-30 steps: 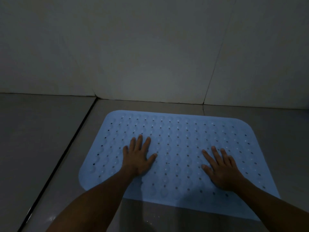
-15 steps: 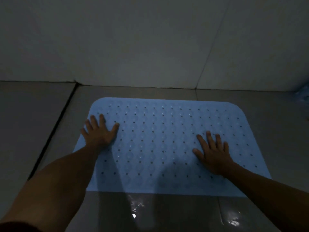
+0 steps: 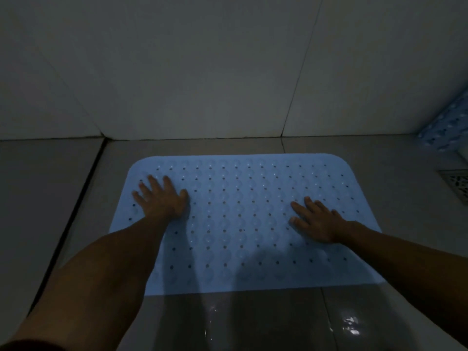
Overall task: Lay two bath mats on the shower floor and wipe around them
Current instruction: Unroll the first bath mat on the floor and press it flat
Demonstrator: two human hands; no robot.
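Mat, light blue with rows of small holes and rounded corners, is lying flat on the floor, far edge sitting near the wall but apart from it. Left hand is pressing palm-down on the mat's far left part, fingers spread and straight, gripping nothing. Right hand is resting flat on the mat's right side, fingers extended, also holding nothing. Both forearms are reaching in from the near edge and casting shadows over the mat. Second mat, same blue, is showing only partly at the right edge, leaning up against the wall. Drain is sitting in the floor just below it, well right of the first mat. Wet patches are glinting on the floor nearest the camera
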